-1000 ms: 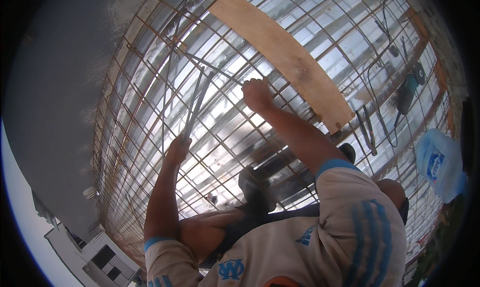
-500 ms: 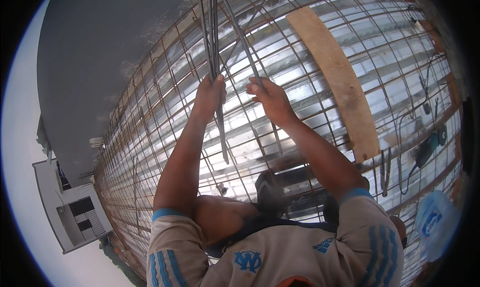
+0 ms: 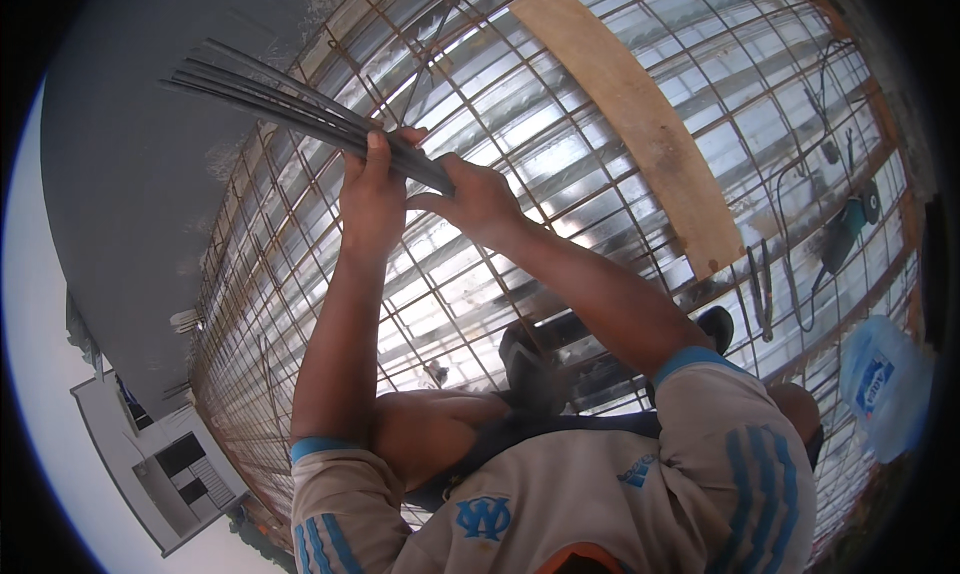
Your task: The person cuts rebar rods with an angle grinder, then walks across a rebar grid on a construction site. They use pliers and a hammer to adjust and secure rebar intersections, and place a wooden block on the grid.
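A bundle of several thin grey steel rods (image 3: 285, 102) lies aslant in front of me, its far ends pointing up and to the left. My left hand (image 3: 372, 196) is wrapped around the bundle close to its near end, thumb on top. At that near end my right hand (image 3: 482, 202) closes around the rods, its palm against their tips and its thumb below. Some of its fingers are hidden behind the bundle. Both hands are above a grid of rusty reinforcing bars over shiny corrugated metal decking (image 3: 425, 319).
A long wooden plank (image 3: 640, 124) rests across the grid to the right. Beyond it are hand nippers (image 3: 763, 292), a green angle grinder (image 3: 845, 232) with its cable, and a clear blue plastic bottle (image 3: 882, 389). A dark grey surface (image 3: 120, 164) borders the grid on the left.
The rods have swung from nearly upright to a slant toward the left. My right hand, earlier around a separate rod, has moved left onto the bundle's near end; the rods are now together.
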{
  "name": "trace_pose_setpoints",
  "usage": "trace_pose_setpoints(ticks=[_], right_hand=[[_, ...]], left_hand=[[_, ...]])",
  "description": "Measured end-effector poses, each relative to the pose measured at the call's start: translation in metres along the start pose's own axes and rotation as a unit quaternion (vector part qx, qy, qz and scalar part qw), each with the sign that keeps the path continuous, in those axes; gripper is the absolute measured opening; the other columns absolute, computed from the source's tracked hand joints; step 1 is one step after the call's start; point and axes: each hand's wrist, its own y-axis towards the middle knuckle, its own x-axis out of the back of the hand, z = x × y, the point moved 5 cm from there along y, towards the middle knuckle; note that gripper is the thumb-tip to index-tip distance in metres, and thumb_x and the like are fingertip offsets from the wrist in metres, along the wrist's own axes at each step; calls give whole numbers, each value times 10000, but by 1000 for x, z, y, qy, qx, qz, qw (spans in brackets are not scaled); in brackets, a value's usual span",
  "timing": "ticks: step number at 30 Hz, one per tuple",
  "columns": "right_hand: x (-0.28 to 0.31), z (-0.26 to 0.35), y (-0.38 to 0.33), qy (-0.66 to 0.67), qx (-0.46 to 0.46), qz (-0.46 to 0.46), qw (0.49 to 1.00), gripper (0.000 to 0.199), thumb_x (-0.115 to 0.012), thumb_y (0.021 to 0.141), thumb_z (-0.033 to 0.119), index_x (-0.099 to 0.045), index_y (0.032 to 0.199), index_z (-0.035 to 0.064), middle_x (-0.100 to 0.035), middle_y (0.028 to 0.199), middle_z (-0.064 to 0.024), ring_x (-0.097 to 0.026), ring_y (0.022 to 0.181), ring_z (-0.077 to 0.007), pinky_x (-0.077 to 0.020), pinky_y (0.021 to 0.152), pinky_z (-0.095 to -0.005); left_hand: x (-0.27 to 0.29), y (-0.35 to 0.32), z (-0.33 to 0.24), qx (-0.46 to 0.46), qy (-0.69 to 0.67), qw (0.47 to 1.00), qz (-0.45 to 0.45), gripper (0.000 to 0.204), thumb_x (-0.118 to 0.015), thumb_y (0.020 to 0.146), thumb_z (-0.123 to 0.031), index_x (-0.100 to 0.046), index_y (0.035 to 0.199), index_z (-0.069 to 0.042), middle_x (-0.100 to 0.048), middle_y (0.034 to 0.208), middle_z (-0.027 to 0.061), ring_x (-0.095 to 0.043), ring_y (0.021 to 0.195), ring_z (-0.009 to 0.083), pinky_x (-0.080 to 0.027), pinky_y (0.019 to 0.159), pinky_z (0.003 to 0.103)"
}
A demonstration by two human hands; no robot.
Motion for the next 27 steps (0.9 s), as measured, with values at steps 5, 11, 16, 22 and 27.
trace_pose_setpoints(ticks=[5, 11, 16, 22, 27], right_hand=[[-20, -26, -7, -62, -10, 48, 997, 353, -625, 768, 386, -516, 824, 55, -567, 645, -148, -583, 656, -345, -450, 594, -417], [-31, -38, -9, -30, -6, 2, 1000, 212, -617, 709, 246, -527, 768, 64, -586, 679, -134, -591, 685, -329, -462, 637, -427], [-36, -54, -7, -20, 6, -4, 1000, 168, -606, 694, 210, -538, 757, 71, -585, 686, -127, -588, 713, -326, -458, 657, -425], [-45, -81, -17, -28, -11, 10, 1000, 155, -605, 687, 210, -544, 738, 77, -584, 688, -118, -584, 710, -326, -454, 642, -426], [-43, -90, -23, -28, 18, -2, 999, 158, -616, 683, 224, -564, 717, 78, -581, 673, -116, -586, 697, -320, -451, 618, -419]], left_hand=[[9, 7, -13, 1, -165, 982, 97, 441, -508, 886, -287, -375, 1205, -12, -499, 662, 40, -510, 667, 167, -438, 740, 372], [5, -6, -5, 27, -98, 979, 174, 214, -497, 882, -180, -538, 1037, -38, -389, 579, -7, -444, 621, 135, -411, 795, 399], [3, -16, 1, 18, -48, 976, 214, 175, -569, 834, -154, -554, 890, 11, -503, 650, 50, -547, 758, 187, -400, 898, 420], [3, -24, 23, 33, -15, 967, 253, 148, -594, 815, -163, -543, 810, -24, -544, 758, 79, -537, 868, 212, -357, 933, 430], [-5, -33, 28, 54, 3, 952, 301, 123, -611, 798, -142, -525, 787, -55, -525, 858, 84, -505, 956, 240, -303, 976, 463]])
